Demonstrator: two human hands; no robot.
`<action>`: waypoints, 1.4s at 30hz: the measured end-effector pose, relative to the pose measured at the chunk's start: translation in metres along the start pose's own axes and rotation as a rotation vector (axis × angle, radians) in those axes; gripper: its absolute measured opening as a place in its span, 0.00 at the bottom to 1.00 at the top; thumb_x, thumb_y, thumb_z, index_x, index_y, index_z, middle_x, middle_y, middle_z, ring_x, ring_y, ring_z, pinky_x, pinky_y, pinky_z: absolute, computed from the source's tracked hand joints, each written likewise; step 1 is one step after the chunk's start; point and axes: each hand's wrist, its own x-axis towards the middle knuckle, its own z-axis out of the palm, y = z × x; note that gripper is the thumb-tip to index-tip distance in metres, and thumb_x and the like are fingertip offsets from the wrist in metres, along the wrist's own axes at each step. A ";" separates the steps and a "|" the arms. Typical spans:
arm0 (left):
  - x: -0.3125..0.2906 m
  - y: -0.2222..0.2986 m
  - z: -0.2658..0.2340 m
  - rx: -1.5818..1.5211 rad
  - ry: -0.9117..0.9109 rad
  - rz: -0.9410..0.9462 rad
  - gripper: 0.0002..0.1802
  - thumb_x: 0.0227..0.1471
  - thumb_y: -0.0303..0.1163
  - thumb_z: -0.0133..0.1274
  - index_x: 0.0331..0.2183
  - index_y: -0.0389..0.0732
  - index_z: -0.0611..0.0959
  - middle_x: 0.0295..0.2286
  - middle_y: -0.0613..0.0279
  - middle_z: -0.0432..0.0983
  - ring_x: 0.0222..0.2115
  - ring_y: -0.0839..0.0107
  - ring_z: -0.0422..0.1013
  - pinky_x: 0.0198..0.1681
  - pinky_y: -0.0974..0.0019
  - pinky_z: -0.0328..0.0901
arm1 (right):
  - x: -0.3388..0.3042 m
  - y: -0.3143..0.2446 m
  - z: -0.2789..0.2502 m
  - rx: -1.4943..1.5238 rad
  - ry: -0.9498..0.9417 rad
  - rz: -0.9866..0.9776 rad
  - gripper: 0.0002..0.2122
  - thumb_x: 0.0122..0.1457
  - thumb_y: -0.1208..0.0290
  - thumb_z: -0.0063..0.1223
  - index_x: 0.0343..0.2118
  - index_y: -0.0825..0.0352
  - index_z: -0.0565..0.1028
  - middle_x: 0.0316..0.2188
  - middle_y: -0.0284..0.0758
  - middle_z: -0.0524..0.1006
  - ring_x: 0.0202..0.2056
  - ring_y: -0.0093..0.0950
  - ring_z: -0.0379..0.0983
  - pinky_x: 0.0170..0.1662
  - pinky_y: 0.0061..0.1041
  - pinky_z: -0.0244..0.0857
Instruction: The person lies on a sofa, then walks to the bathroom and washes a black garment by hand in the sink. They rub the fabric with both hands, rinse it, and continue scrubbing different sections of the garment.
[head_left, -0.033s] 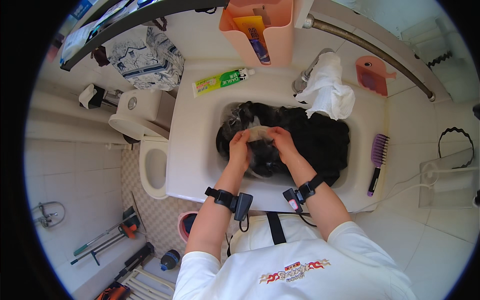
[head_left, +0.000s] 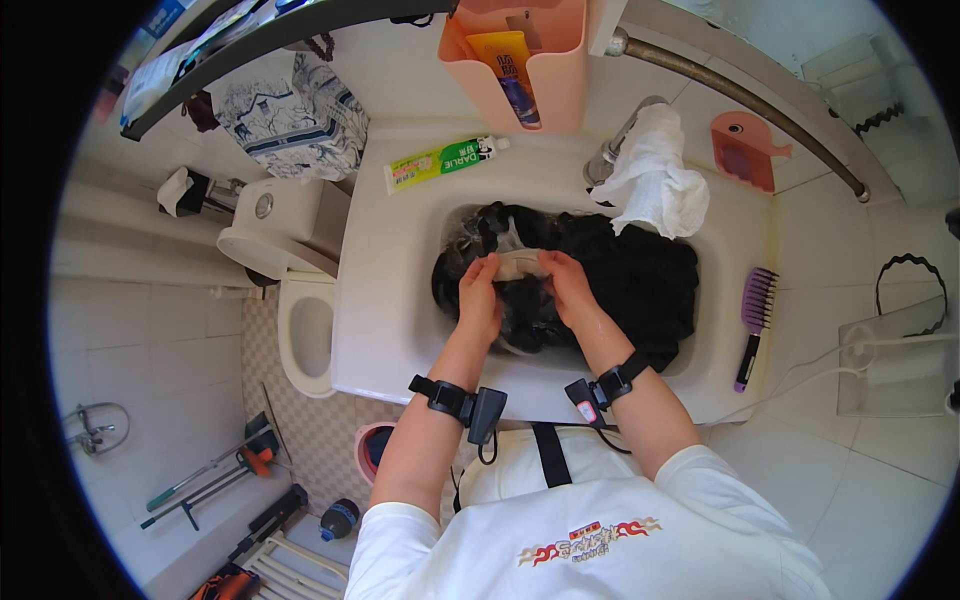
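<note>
A soaked black garment point(head_left: 635, 285) lies bunched in the white sink point(head_left: 385, 330), with some water and suds along its left side. Over it I hold a beige fabric band point(head_left: 520, 264) stretched sideways; whether it is part of the black garment I cannot tell. My left hand point(head_left: 479, 300) pinches the band's left end. At its right end, my right hand point(head_left: 568, 288) is closed on it in the same way. A wet white cloth point(head_left: 655, 180) hangs over the faucet point(head_left: 605, 160) behind the garment.
On the sink's back ledge lie a green and yellow toothpaste tube point(head_left: 445, 163) and a pink bin point(head_left: 510, 70). A purple hairbrush point(head_left: 757, 325) rests at the right edge. The toilet point(head_left: 308, 335) stands to the left, below a patterned bag point(head_left: 300, 115). A metal rail point(head_left: 740, 110) crosses the back right.
The beige band is drawn a little straighter between my hands. Otherwise the scene is the same.
</note>
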 end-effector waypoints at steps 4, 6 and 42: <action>-0.032 0.008 0.039 0.232 -0.112 0.263 0.14 0.58 0.35 0.54 0.24 0.37 0.80 0.22 0.72 0.74 0.23 0.83 0.64 0.27 0.75 0.60 | 0.003 -0.007 0.005 0.414 0.076 0.208 0.13 0.64 0.57 0.45 0.28 0.58 0.72 0.24 0.28 0.73 0.27 0.26 0.69 0.30 0.30 0.63; -0.047 0.001 0.057 0.464 -0.136 0.367 0.19 0.58 0.36 0.54 0.20 0.34 0.79 0.18 0.74 0.71 0.21 0.86 0.59 0.23 0.76 0.57 | 0.003 -0.008 0.018 0.544 0.171 0.180 0.19 0.65 0.51 0.41 0.26 0.61 0.70 0.23 0.29 0.70 0.26 0.26 0.66 0.30 0.31 0.62; -0.053 0.004 0.068 0.753 -0.028 0.623 0.35 0.64 0.47 0.37 0.16 0.31 0.79 0.12 0.48 0.72 0.16 0.50 0.73 0.21 0.54 0.63 | -0.051 -0.035 0.020 0.436 0.148 0.109 0.15 0.63 0.62 0.44 0.19 0.59 0.67 0.17 0.26 0.66 0.20 0.21 0.60 0.24 0.27 0.54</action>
